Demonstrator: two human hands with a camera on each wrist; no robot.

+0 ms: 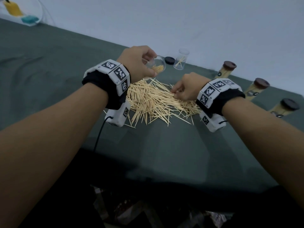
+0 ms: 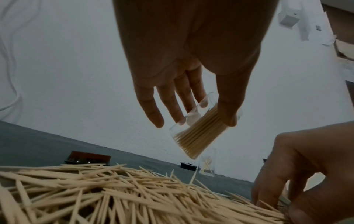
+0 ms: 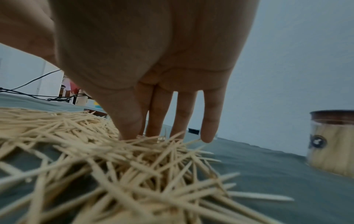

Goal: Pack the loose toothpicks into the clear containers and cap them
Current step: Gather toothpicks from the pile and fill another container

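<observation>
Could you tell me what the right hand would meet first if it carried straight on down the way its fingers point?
The loose toothpick pile: the right hand points its fingertips down at it, and the thumb seems to touch it already.

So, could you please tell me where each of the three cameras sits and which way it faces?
Head: worn on the head, looks forward and down at the toothpick pile on the green table; both forearms, left hand and right hand show.
Left wrist: under the left wrist, looks along the palm at the held clear container; left fingers show.
Right wrist: low over the pile, looks along the right fingers touching toothpicks.
Shared: head and left wrist views both show the held container and a loose dark cap.
</observation>
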